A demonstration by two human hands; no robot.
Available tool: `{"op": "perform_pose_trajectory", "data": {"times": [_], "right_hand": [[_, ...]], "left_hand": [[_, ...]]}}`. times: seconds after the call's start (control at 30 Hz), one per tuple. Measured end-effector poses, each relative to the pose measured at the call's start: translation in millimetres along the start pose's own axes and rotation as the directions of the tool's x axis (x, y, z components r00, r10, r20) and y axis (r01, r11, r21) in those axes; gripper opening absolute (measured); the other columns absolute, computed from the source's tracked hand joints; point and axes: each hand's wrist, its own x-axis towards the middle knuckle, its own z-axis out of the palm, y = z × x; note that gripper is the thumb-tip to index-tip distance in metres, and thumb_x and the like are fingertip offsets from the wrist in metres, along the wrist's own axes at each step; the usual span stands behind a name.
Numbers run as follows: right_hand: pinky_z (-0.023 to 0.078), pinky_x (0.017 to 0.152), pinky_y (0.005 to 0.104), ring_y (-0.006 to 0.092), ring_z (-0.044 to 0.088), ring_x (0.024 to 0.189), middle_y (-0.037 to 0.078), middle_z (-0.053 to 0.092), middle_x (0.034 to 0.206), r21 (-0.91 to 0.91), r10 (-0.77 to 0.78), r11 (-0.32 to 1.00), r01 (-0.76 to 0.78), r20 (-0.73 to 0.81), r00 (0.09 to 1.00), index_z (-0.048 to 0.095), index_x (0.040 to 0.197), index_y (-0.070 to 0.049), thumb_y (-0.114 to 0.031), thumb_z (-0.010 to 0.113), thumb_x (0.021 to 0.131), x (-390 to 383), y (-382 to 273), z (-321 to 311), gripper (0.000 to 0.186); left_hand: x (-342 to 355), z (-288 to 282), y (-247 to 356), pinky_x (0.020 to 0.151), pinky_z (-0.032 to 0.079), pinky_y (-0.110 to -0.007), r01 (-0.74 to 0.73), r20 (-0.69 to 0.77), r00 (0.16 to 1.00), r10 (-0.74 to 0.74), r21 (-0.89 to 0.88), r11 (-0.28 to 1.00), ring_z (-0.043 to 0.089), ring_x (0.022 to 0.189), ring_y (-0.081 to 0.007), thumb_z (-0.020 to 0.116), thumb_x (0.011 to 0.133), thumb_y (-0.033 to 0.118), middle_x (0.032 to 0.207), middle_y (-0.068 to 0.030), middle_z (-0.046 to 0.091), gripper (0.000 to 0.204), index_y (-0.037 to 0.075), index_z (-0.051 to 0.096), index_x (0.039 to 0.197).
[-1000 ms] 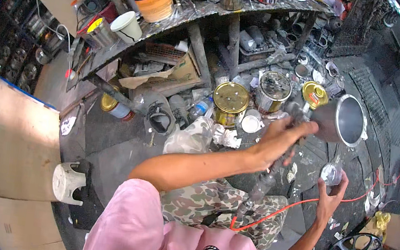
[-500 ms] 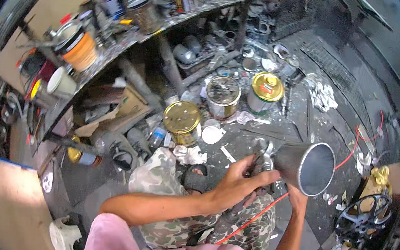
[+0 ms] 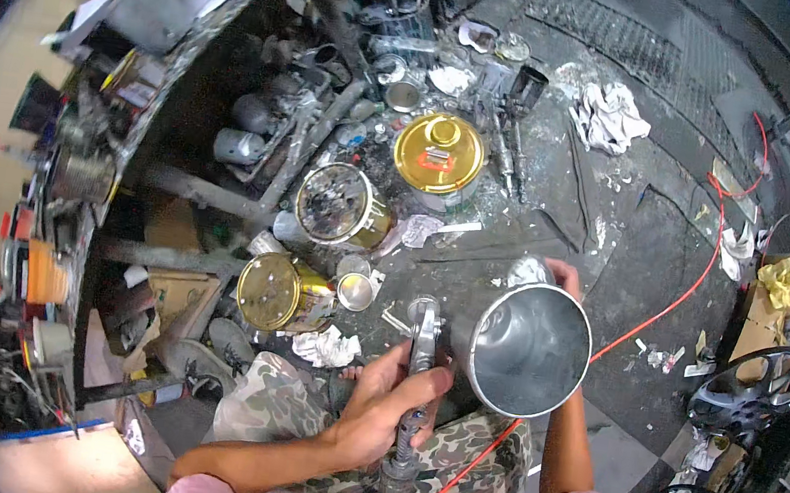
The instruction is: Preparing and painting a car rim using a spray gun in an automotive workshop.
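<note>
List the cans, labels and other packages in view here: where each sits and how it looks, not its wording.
Gold can: floor, top centre; round gold lid with a red label.
Open can: left of it; paint-smeared top.
Tipped can: lower left, on its side; gold, round end up.
Orange bucket: left shelf; orange, round.
Metal cup: by the right hand; grey, open.
Spray gun: in the left hand.

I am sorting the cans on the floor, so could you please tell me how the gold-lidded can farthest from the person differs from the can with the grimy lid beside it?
The gold-lidded can has a clean, shiny yellow top with a central cap; the grimy-lidded can is smeared dark grey. The gold-lidded can lies farther from the person, the grimy-lidded can nearer the shelf frame. Both are round, closed, with gold sides.
</note>
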Motion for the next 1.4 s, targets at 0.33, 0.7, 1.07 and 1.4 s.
{"op": "perform_pose_trajectory", "data": {"times": [0.33, 0.7, 1.07, 1.4], "right_hand": [[0.05, 0.093, 0.0361, 0.0247, 0.061, 0.106, 0.011, 0.059, 0.116, -0.151, -0.091, 0.983, 0.102, 0.076, 0.993, 0.057, 0.127, -0.003, -0.014, 0.088, 0.07, 80.2, -67.1, -62.3, 0.066], [0.05, 0.095, 0.0418, 0.0329, 0.059, 0.108, 0.015, 0.057, 0.115, -0.149, -0.173, 0.964, 0.219, 0.274, 0.946, 0.058, 0.122, -0.003, -0.022, 0.086, 0.074, 156.0, -78.1, -9.0, 0.059], [0.046, 0.095, 0.0496, 0.0398, 0.056, 0.11, 0.018, 0.058, 0.113, -0.234, -0.258, 0.898, 0.374, 0.41, 0.875, 0.059, 0.12, -0.006, -0.019, 0.09, 0.063, 209.8, 11.3, 153.2, 0.067], [0.049, 0.086, 0.0469, 0.0395, 0.06, 0.098, 0.019, 0.06, 0.104, -0.251, -0.288, 0.878, 0.408, 0.406, 0.868, 0.059, 0.117, -0.002, -0.023, 0.09, 0.065, 209.5, 1.7, 176.0, 0.063]], "left_hand": [[40.7, 63.5, 39.0, 0.049, 0.044, -0.031, -0.151, 0.014, 0.987, 0.159, -0.243, 0.958, 0.054, 0.063, -0.0168, 0.066, 0.099, 0.029, 0.082, -0.0076, 0.056, 0.031, 0.005, 0.053, 0.115], [30.0, 71.1, 80.6, 0.047, 0.041, -0.034, -0.568, -0.304, 0.822, 0.481, -0.483, 0.666, 0.047, 0.069, -0.0197, 0.058, 0.094, 0.048, 0.092, -0.0062, 0.046, 0.044, 0.006, 0.054, 0.107], [100.9, 69.3, 75.9, 0.049, 0.045, -0.029, -0.35, -0.15, 0.936, 0.317, -0.344, 0.871, 0.056, 0.057, -0.0142, 0.068, 0.095, 0.026, 0.077, -0.0043, 0.058, 0.035, 0.006, 0.054, 0.121], [135.7, 78.7, 143.4, 0.053, 0.045, -0.025, -0.067, -0.038, 0.997, 0.064, -0.093, 0.993, 0.057, 0.064, -0.0089, 0.078, 0.09, 0.026, 0.09, -0.0035, 0.063, 0.052, 0.003, 0.053, 0.13]]}}
